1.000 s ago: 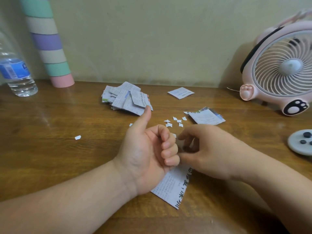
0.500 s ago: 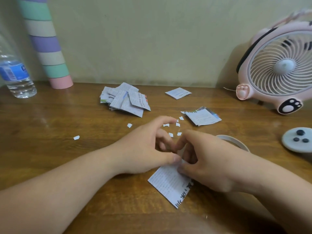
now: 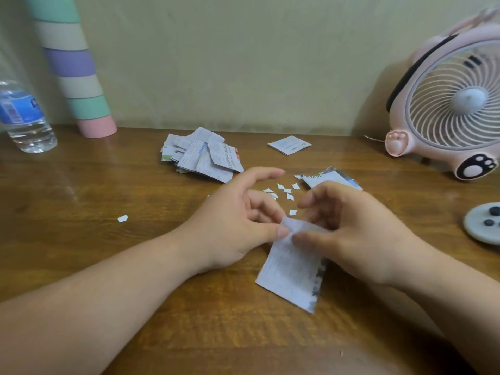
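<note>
A printed paper piece (image 3: 290, 274) is lifted off the wooden table (image 3: 81, 239) at its far end. My left hand (image 3: 238, 220) pinches that upper edge with thumb and a finger, its index finger stretched out above. My right hand (image 3: 349, 228) pinches the same edge from the right, thumb tip close to the left thumb. The paper's near end hangs down toward the table. Several tiny white paper scraps (image 3: 286, 190) lie just beyond my fingers.
A pile of paper pieces (image 3: 200, 155) lies at the back centre, a single folded piece (image 3: 289, 144) to its right, another (image 3: 330, 180) behind my right hand. A pink fan (image 3: 449, 104), water bottle (image 3: 24, 117), striped tube (image 3: 73, 66) and grey round object (image 3: 484, 226) stand around. One scrap (image 3: 122, 218) lies left.
My left hand turned from a thumb-up fist down onto the paper. Both hands took hold of its far edge and raised it off the table.
</note>
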Motion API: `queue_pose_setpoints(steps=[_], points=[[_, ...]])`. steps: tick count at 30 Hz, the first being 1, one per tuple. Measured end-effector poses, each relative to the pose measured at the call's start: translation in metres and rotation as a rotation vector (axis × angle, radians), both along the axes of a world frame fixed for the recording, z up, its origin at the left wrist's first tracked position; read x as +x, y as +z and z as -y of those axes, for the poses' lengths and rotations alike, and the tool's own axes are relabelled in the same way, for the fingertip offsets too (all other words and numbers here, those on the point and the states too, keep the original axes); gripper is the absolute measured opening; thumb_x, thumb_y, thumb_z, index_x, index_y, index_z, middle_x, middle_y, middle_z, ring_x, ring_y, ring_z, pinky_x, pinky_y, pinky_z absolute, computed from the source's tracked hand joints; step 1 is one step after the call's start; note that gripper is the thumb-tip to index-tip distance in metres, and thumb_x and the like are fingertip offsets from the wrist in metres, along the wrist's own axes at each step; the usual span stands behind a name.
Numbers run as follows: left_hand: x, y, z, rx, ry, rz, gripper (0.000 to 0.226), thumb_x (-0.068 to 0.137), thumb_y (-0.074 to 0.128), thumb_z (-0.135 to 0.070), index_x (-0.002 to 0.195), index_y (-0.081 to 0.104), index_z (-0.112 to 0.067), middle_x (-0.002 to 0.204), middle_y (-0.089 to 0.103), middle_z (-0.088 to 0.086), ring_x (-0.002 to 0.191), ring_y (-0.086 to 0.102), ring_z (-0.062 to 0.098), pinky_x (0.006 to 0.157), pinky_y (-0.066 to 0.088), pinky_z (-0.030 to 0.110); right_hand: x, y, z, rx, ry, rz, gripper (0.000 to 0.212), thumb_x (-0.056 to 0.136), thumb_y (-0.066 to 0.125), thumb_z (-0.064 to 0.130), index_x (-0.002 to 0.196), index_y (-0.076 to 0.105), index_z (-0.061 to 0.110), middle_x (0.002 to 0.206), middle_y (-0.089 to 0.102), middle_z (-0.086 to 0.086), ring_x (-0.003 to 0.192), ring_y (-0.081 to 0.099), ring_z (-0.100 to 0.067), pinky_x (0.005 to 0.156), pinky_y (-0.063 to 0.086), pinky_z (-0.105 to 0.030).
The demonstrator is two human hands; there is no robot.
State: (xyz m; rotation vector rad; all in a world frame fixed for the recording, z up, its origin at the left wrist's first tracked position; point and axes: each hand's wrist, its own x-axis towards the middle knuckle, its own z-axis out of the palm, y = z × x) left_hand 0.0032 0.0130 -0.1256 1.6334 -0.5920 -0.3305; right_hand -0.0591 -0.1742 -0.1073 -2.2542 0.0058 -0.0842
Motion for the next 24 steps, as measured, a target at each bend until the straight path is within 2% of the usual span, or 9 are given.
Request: queue_pose_setpoints(steps=[3,5,9,11,14,17,19,21,24], points=[[-0.002,0.0,0.003,-0.164,0.082,-0.101,0.069,0.078,0.075,0.015,0.132,0.053,-0.022,0.078,0.069,0.002,0.075,0.065,0.018,0.082,0.055,0.031,0.002,0.002,0.005,0.286,-0.095,0.018,0.012,0.081,0.082,0.023,0.088,0.076,0.016,0.084,0.077,-0.005,0.083,0.072,-0.032,0.08,0.055,-0.052],[-0.005,-0.001,0.007,-0.22,0.111,-0.125,0.062,0.078,0.073,0.016,0.127,0.056,-0.019,0.076,0.068,0.002,0.071,0.066,0.015,0.079,0.057,0.029,0.0,0.003,0.005,0.444,-0.1,-0.043,0.01,0.081,0.08,0.024,0.083,0.078,0.014,0.088,0.078,-0.01,0.091,0.073,-0.036,0.09,0.054,-0.055],[-0.011,-0.005,0.011,-0.299,0.154,-0.133,0.05,0.078,0.073,0.016,0.115,0.063,-0.015,0.077,0.067,0.004,0.071,0.065,0.016,0.076,0.056,0.027,0.0,0.002,0.002,0.635,-0.051,-0.169,0.022,0.08,0.076,0.021,0.092,0.078,0.003,0.096,0.078,-0.017,0.091,0.075,-0.033,0.087,0.055,-0.045],[-0.012,-0.006,0.012,-0.315,0.173,-0.135,0.046,0.078,0.074,0.015,0.111,0.066,-0.015,0.078,0.067,0.005,0.072,0.065,0.016,0.075,0.056,0.027,0.0,0.002,0.002,0.649,-0.028,-0.204,0.022,0.085,0.073,0.018,0.097,0.077,0.0,0.098,0.078,-0.016,0.094,0.075,-0.033,0.087,0.056,-0.042],[-0.015,-0.007,0.013,-0.308,0.143,-0.128,0.04,0.08,0.071,0.017,0.108,0.067,-0.011,0.079,0.067,0.01,0.067,0.066,0.016,0.066,0.057,0.026,-0.001,0.002,0.002,0.636,-0.036,-0.213,0.021,0.087,0.072,0.02,0.096,0.078,0.003,0.095,0.078,-0.016,0.086,0.075,-0.03,0.077,0.056,-0.037],[-0.016,-0.01,0.012,-0.275,0.116,-0.075,0.033,0.081,0.073,0.013,0.1,0.074,-0.014,0.08,0.068,0.006,0.07,0.066,0.013,0.068,0.057,0.024,-0.001,0.005,0.003,0.687,-0.046,-0.271,0.022,0.089,0.069,0.017,0.099,0.075,-0.002,0.095,0.077,-0.022,0.084,0.074,-0.036,0.077,0.055,-0.041],[-0.016,-0.01,0.011,-0.275,0.091,-0.06,0.027,0.079,0.078,0.007,0.092,0.079,-0.017,0.084,0.072,0.006,0.075,0.069,0.013,0.072,0.056,0.021,-0.002,0.01,0.004,0.747,-0.024,-0.327,0.02,0.091,0.065,0.013,0.094,0.074,-0.005,0.088,0.075,-0.023,0.069,0.073,-0.031,0.063,0.056,-0.031],[-0.017,-0.008,0.01,-0.306,0.04,-0.085,0.023,0.075,0.075,-0.002,0.092,0.08,-0.016,0.092,0.075,0.014,0.08,0.072,0.02,0.073,0.057,0.023,-0.003,0.016,0.004,0.853,-0.014,-0.371,0.018,0.092,0.06,0.007,0.092,0.071,-0.008,0.076,0.072,-0.021,0.054,0.069,-0.023,0.046,0.051,-0.022],[-0.018,-0.008,0.009,-0.348,-0.003,-0.102,0.023,0.074,0.071,-0.003,0.094,0.08,-0.012,0.093,0.076,0.019,0.082,0.073,0.026,0.074,0.058,0.026,-0.003,0.02,0.005,0.991,0.033,-0.443,0.022,0.089,0.056,0.005,0.099,0.07,-0.009,0.08,0.071,-0.021,0.059,0.071,-0.023,0.048,0.053,-0.023]])
